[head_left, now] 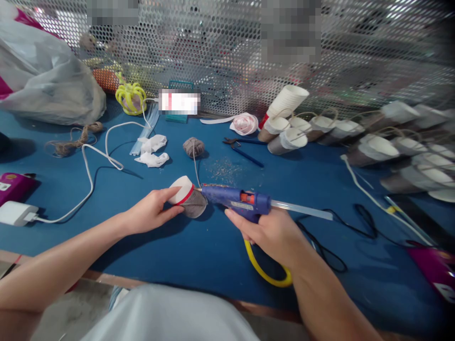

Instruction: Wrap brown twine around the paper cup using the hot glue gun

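My left hand (pixel 156 210) grips a paper cup (pixel 194 204) by its rim, the cup tilted on the blue table. Grey yarn wraps the cup's lower part, and a red band runs below its white rim. In my right hand (pixel 266 229) is a blue glue gun (pixel 236 199), a clear glue stick poking out of its back. The nozzle points left and is at the cup's side; I cannot tell whether it touches. From the cup a grey strand runs up to a small yarn ball (pixel 194 148). Below my right hand lies a yellow scissors handle (pixel 268 272), partly hidden.
Several yarn-wrapped cups with handles (pixel 287 140) stand at the right, beside stacked white cups (pixel 286 102). Blue-handled pliers (pixel 245 148), a pink ribbon roll (pixel 244 124) and white scraps (pixel 152 150) lie behind. A white cable (pixel 88 184) crosses the left; a perforated metal screen (pixel 220 57) borders the back.
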Demonstrator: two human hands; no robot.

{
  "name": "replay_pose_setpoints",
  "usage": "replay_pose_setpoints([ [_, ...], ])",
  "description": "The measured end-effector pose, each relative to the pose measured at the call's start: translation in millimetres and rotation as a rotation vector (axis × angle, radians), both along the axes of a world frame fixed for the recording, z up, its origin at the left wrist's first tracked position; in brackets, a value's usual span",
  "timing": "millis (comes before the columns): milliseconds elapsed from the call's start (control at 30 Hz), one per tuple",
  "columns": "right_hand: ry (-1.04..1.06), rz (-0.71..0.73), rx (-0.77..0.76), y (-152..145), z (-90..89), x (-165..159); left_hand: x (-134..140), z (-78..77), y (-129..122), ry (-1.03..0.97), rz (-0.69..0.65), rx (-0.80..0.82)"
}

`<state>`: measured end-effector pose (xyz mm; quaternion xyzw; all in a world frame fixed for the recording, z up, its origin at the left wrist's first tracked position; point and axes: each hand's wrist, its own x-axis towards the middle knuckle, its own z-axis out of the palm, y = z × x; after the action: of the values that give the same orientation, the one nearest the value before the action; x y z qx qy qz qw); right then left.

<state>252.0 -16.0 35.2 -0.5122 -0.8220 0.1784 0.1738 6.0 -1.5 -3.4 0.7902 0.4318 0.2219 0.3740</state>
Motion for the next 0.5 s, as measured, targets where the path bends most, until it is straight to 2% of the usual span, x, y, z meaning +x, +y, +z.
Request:
replay_pose_setpoints([
  [67,0.023,-0.053,-0.061,-0.4,1.3,-1.2,-0.4,0.2,0.0,0.010,0.000,0.000],
  [200,0.048,-0.003,-0.096,-1.1,1.1,0.1,-0.7,0.6,-0.1,-0.011,-0.017,-0.001],
  [367,0.087,-0.110,-0.163,2.0,2.9,-3.5,-0.2,1.7,0.0,0.000,-0.013,-0.003],
  [500,0.135,-0.131,-0.167,4.2,0.9,-6.6,-0.2,2.2,0.0,0.009,-0.008,-0.002],
])
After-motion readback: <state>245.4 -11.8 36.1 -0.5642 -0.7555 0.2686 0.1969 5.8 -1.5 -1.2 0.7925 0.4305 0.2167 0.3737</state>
